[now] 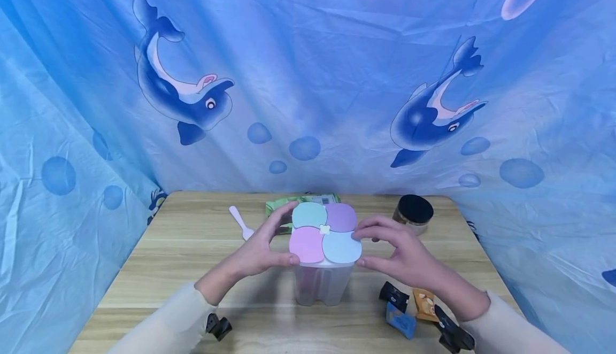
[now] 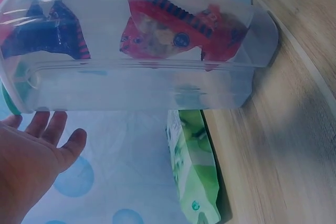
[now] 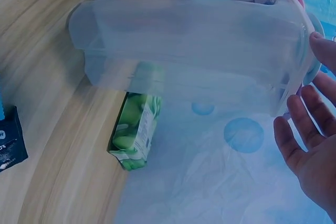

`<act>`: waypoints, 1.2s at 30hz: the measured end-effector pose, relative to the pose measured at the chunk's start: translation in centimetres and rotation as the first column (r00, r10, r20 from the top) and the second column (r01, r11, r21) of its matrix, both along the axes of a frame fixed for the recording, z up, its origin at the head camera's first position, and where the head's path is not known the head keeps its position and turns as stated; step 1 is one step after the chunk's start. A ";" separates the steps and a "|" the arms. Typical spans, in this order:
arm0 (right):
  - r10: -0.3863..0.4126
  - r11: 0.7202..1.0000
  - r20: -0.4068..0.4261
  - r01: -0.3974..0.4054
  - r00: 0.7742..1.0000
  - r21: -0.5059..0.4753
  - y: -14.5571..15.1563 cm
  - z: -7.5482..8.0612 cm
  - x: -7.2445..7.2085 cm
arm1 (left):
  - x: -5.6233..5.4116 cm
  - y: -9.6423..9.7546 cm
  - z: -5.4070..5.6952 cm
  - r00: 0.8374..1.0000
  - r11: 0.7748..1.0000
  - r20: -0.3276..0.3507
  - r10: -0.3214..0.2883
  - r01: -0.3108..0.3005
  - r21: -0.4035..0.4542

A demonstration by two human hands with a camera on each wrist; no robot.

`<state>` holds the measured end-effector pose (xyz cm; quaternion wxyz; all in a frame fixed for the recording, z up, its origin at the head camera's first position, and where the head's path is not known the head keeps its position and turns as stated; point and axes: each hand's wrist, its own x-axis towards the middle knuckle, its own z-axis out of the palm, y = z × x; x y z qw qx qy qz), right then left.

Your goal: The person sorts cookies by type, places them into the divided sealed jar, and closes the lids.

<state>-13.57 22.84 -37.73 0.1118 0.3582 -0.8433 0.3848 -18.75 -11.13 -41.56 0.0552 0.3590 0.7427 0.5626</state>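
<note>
A tall translucent storage container (image 1: 322, 284) stands upright on the table, with red and dark blue packets (image 2: 173, 30) visible through its wall. On top sits a lid (image 1: 308, 244) with four petal-shaped flaps in green, purple, pink and light blue. My left hand (image 1: 262, 247) holds the lid's left side, thumb at the near corner and fingers toward the far one. From the right, my right hand (image 1: 399, 249) grips the lid, its thumb at the near corner and a finger on the blue flap. In the right wrist view, other fingers (image 3: 310, 119) spread beside the rim.
A green packet (image 1: 276, 204) lies behind the container, and a pale spoon (image 1: 238, 219) is to its left. At the back right stands a black-lidded jar (image 1: 415, 210). Black (image 1: 393, 296), blue (image 1: 400, 320) and orange (image 1: 424, 305) snack packets lie near my right forearm.
</note>
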 end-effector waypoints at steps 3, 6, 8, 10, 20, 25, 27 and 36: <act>0.020 1.000 -0.011 -0.020 1.000 -0.009 0.0 0.1 -0.2 | -0.1 0.1 0.0 0.999 0.999 0.043 -0.025 0.023 0.039; 0.036 0.999 -0.020 -0.037 0.999 -0.015 0.0 0.1 -0.4 | 0.0 0.2 -0.1 0.993 0.996 0.111 -0.049 0.040 0.084; 0.044 0.999 -0.035 -0.045 0.998 -0.018 0.0 0.1 -0.5 | 0.0 0.3 -0.1 0.989 0.993 0.138 -0.061 0.045 0.113; 0.053 0.998 -0.064 -0.055 0.997 -0.022 -0.1 0.0 -0.6 | 0.1 0.4 -0.2 0.987 0.991 0.148 -0.067 0.048 0.129; 0.130 0.981 -0.232 -0.158 0.964 -0.109 -0.1 -1.0 -1.5 | 0.1 0.4 -0.2 0.986 0.988 0.154 -0.067 0.045 0.145; 0.129 0.974 -0.271 -0.173 0.954 -0.144 -0.2 -1.3 -1.6 | 0.2 0.5 -0.3 0.986 0.988 0.153 -0.066 0.043 0.149; 0.114 0.973 -0.294 -0.167 0.949 -0.161 -0.3 -1.2 -1.8 | 0.3 0.5 -0.3 0.985 0.989 0.160 -0.062 0.039 0.144; 0.053 0.977 -0.266 -0.105 0.962 -0.184 -0.9 0.2 -2.6 | 0.6 0.9 -0.1 0.978 0.983 0.191 -0.084 0.050 0.178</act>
